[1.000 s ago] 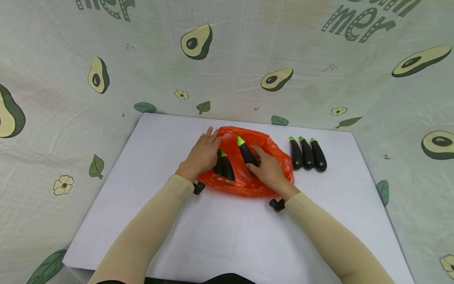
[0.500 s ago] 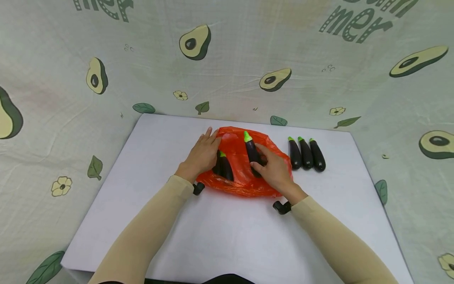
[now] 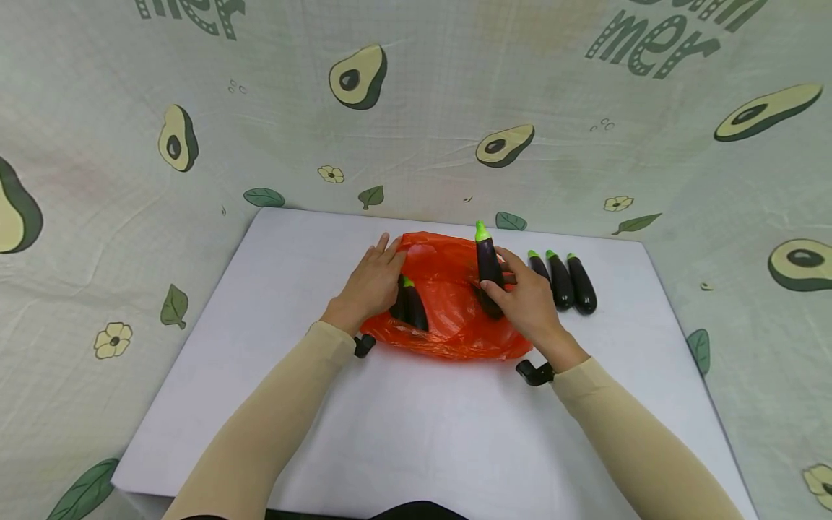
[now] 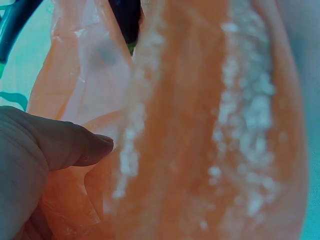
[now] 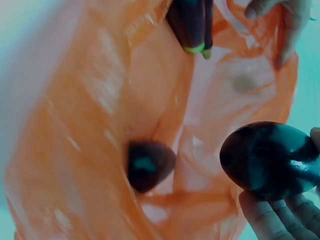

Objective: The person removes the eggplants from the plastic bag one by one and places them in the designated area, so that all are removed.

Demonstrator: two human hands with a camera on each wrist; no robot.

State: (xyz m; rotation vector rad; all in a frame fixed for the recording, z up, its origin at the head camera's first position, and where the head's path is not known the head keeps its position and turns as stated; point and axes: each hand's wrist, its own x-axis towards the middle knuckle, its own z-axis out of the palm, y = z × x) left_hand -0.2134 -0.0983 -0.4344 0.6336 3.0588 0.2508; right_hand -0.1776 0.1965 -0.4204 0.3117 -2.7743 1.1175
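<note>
In the head view a red plastic bag (image 3: pixel 448 318) lies open on the table. My right hand (image 3: pixel 533 300) grips a dark eggplant (image 3: pixel 489 263) with a bright green cap, tilted over the bag's right side. Its rounded end faces the right wrist camera, with fingers beneath that eggplant (image 5: pixel 270 160). My left hand (image 3: pixel 372 282) rests with extended fingers on the bag's left rim; its thumb (image 4: pixel 85 147) lies against the plastic. Two eggplants (image 3: pixel 412 307) lie inside the bag beside that hand. Another dark rounded end (image 5: pixel 150 165) shows inside the bag in the right wrist view.
Three eggplants stand in a row right of the bag, the rightmost eggplant (image 3: pixel 581 284) fully visible. The white table (image 3: pixel 403 426) extends around the bag. A cloth with avocado prints (image 3: pixel 416 108) hangs behind and at both sides.
My right hand has drawn the gripped eggplant up and right, from inside the bag to its right side, now partly covering the row's nearest eggplant. The left hand has stayed in place.
</note>
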